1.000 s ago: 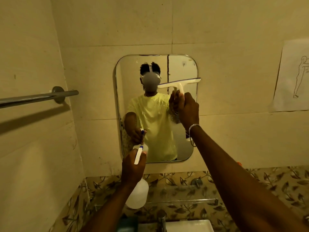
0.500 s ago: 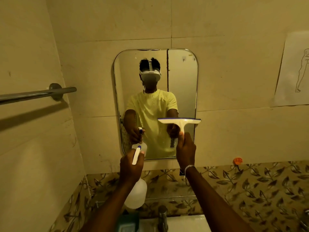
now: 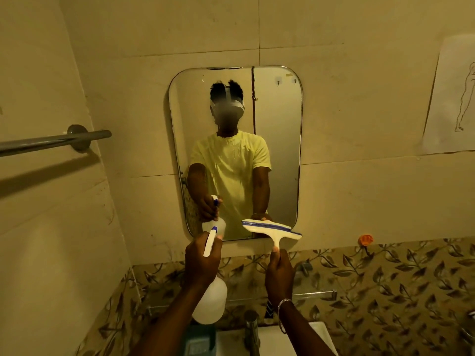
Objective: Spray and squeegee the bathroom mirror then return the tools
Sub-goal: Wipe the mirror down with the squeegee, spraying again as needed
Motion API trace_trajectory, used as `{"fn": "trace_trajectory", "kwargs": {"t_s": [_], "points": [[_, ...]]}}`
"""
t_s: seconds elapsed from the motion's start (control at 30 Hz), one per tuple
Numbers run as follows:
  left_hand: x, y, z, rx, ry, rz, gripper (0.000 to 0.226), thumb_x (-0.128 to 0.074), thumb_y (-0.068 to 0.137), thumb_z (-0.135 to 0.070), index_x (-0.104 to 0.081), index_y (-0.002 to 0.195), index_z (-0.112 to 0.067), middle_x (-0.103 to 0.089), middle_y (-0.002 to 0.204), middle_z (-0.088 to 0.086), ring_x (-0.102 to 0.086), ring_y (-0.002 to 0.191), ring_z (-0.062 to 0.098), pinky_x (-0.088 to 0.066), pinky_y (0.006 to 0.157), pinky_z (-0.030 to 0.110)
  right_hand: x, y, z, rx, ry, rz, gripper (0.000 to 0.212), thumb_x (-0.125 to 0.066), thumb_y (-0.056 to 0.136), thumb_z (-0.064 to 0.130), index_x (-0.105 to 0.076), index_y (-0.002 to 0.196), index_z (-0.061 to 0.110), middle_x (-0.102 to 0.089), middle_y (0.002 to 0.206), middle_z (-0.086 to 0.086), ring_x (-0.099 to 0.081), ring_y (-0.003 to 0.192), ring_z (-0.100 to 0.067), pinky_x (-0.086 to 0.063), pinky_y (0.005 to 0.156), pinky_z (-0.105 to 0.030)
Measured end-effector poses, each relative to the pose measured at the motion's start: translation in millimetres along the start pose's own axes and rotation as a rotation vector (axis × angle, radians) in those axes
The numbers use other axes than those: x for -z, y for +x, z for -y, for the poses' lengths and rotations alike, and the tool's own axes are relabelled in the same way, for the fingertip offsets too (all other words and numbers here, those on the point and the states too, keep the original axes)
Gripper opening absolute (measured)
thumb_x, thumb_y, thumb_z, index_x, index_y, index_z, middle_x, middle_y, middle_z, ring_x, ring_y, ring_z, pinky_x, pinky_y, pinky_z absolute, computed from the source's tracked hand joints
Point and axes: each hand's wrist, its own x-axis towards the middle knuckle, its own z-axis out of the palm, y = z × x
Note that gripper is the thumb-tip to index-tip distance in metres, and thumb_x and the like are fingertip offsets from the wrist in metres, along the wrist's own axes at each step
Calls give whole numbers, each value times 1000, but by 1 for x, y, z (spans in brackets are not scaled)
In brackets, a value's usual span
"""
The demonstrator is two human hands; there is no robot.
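Low centre of frame, right hand [image 3: 279, 271] clamped on the squeegee [image 3: 272, 229] handle, blade at the mirror [image 3: 277, 140] bottom edge, slightly tilted, contact unclear. Left hand [image 3: 203, 260] wrapped round the spray bottle [image 3: 210, 301] neck, nozzle toward the glass. Squeegee looks light, stiff plastic with a soft rubber edge; best held at the short handle, likely slippery if wet. Bottle probably light, squeezable; grip at the neck under the trigger. Mirror is fragile, so pressure wants to be even. Sink [image 3: 282, 340] at bottom centre.
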Motion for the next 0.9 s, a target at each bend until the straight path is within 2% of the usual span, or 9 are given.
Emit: {"fn": "trace_trajectory", "kwargs": {"t_s": [0.17,0.33,0.4,0.5,0.53,0.6,0.67,0.8,0.9], "points": [[-1,-1,3,16,-12,-4,17,-70,94,-22,-71,94,-5,-68,74,5,-65,64,10,-49,55,15,-5,-5,2,-91,18,13,47,-33,98,51,-59,95,13,-60,70,3,-58,64,-8,-42,53,-25],[1,-1,2,7,-9,-9,15,-70,94,-22,-70,90,-7,-67,70,4,-65,61,12,-50,54,20,-4,-17,-5,-122,11,72,57,-30,94,57,-62,111,13,-66,86,2,-65,82,-17,-47,62,-24],[2,-1,3,6,-10,-18,15,-70,93,-21,-70,88,-7,-66,68,4,-64,59,14,-51,52,25,-1,-24,-14,-167,-13,97,55,-32,98,53,-62,125,16,-71,109,-3,-66,105,-24,-56,83,-33],[4,-1,7,4,-19,-25,14,-70,93,-21,-71,89,-8,-67,69,4,-65,60,15,-55,53,29,4,-31,-16,-203,-42,88,47,-38,105,40,-54,143,18,-61,139,-5,-55,129,-26,-44,109,-39],[6,-2,7,7,-22,-28,14,-70,93,-21,-71,90,-8,-68,71,4,-66,61,15,-56,54,28,5,-33,-11,-208,-27,80,48,-37,104,44,-55,141,19,-65,133,-4,-59,123,-24,-46,105,-37],[8,-1,9,7,-32,-35,13,-71,93,-19,-71,90,-7,-68,71,4,-66,62,16,-56,55,29,8,-33,10,-185,19,67,58,-30,96,58,-63,125,20,-72,97,-1,-67,88,-19,-56,77,-36],[11,-1,10,-3,-41,-40,12,-71,93,-17,-71,87,-7,-67,70,4,-66,62,17,-56,55,31,13,-25,43,-103,60,80,52,-28,92,61,-62,101,23,-61,69,-7,-59,60,-26,-52,55,-50],[17,0,12,-25,-33,-39,12,-69,94,-18,-70,87,-8,-67,69,2,-65,62,13,-50,54,21,12,17,126,56,88,99,28,-36,106,36,-56,96,20,-58,69,-18,-56,55,-39,-49,46,-57],[17,0,13,-23,-27,-53,13,-70,94,-16,-70,85,-7,-66,68,4,-65,61,14,-52,53,26,1,53,196,186,102,130,27,-35,108,35,-55,103,17,-61,75,-14,-61,60,-36,-55,51,-53]]}}
